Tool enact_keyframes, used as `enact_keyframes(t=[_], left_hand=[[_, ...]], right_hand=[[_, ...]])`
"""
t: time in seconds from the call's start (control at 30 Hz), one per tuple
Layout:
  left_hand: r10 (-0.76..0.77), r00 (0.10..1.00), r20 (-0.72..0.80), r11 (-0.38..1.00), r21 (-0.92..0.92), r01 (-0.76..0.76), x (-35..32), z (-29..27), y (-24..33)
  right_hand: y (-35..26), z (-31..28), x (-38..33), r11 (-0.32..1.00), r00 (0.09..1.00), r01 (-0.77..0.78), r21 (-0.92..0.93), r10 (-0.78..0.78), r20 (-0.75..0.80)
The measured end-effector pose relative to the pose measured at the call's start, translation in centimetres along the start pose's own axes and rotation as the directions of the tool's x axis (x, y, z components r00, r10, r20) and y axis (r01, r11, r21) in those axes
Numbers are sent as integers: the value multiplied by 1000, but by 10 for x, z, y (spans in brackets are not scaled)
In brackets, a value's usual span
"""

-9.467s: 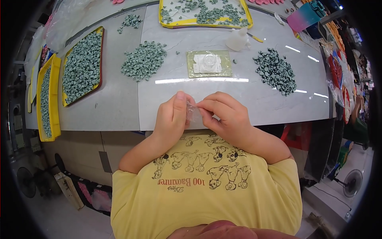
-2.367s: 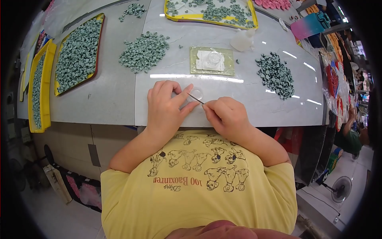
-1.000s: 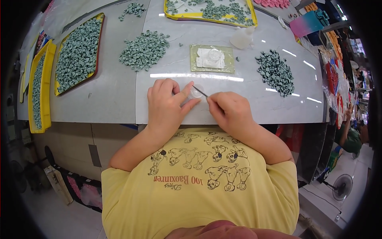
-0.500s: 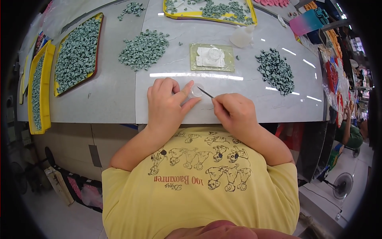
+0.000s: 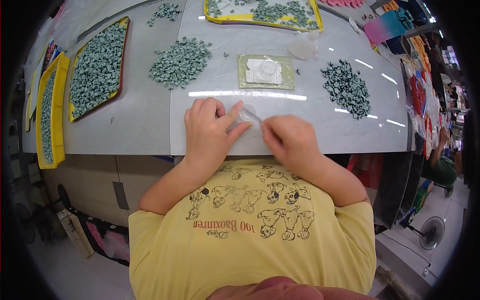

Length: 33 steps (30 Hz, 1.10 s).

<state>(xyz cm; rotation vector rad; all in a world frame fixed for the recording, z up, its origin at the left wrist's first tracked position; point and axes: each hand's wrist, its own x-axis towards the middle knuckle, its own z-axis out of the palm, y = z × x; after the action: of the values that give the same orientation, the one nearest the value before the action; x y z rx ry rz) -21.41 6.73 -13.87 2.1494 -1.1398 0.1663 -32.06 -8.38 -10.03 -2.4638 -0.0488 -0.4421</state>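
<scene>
My left hand (image 5: 206, 129) rests near the table's front edge. Its thumb and index finger grip a small clear, round plastic-like piece (image 5: 244, 115) at its left side; what kind it is I cannot make out. From the other side comes my right hand (image 5: 293, 139), closed around a thin dark pointed tool (image 5: 255, 118). The tool's tip reaches over the clear piece, and motion smears both tool and hand. Beyond my hands, a white block with a clear round piece on it (image 5: 265, 71) sits on a greenish wrapped pad (image 5: 242, 85).
Green stone-like bits lie in a left pile (image 5: 181, 62) and a darker right pile (image 5: 346, 90). Yellow-rimmed trays stand at the left (image 5: 120, 90) and far side (image 5: 265, 23). A translucent bag-like lump (image 5: 304, 46) and a pink-and-teal bottle (image 5: 387, 27) stand farther back.
My right hand has shifted slightly left, and the pointed tool has moved with it over the clear piece. The left hand holds its place.
</scene>
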Motion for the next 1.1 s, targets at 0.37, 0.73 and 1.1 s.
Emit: enact_keyframes(t=[0.37,0.73,1.1], left_hand=[[-3,1000,10,1000,1,3,-2,0,-2],[-9,1000,14,1000,-3,9,-6,-4,-5],[-6,1000,-1,1000,-11,6,-9,-10,-19]], right_hand=[[-2,-4,-1,998,999,-29,-60,30,15],[-17,-12,17,987,983,-158,16,156,94],[-23,7,16,999,998,-40,-15,41,47]])
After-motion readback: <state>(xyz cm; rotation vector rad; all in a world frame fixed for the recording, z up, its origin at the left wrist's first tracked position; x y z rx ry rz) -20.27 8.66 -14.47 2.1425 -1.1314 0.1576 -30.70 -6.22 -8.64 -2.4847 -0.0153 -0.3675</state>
